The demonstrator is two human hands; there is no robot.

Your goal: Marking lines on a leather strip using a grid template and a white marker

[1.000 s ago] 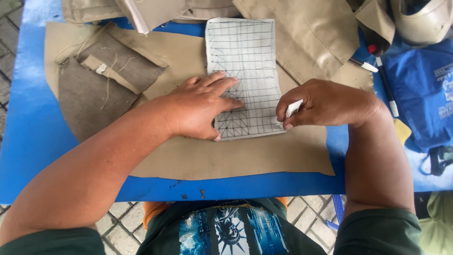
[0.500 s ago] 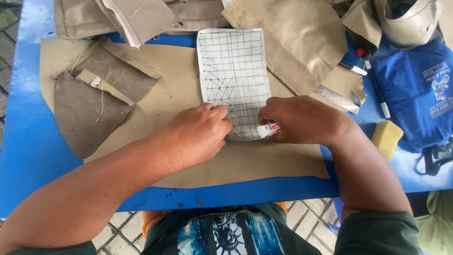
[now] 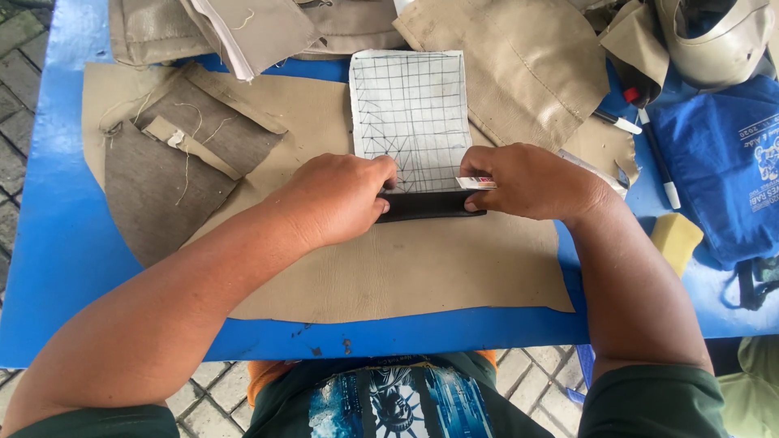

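Observation:
A white sheet with a drawn black grid [image 3: 412, 109] lies on a large tan leather piece [image 3: 389, 268] spread over the blue table [image 3: 49, 243]. Its near edge is folded up, showing a black underside [image 3: 428, 205]. My left hand [image 3: 337, 197] pinches the left end of that black fold. My right hand [image 3: 531, 180] grips the right end and also holds a small white marker-like stick [image 3: 477, 183] between its fingers.
Grey-brown and tan leather scraps [image 3: 174, 154] lie at left and along the far edge [image 3: 519, 65]. A pen [image 3: 659, 166] and marker [image 3: 613, 120], a yellow sponge [image 3: 675, 239] and a blue bag [image 3: 722, 170] sit at right. Paving shows beyond the table.
The grid sheet's near edge has been folded up, so its black underside now shows. Both hands moved from pressing flat on the sheet to pinching the two ends of the fold.

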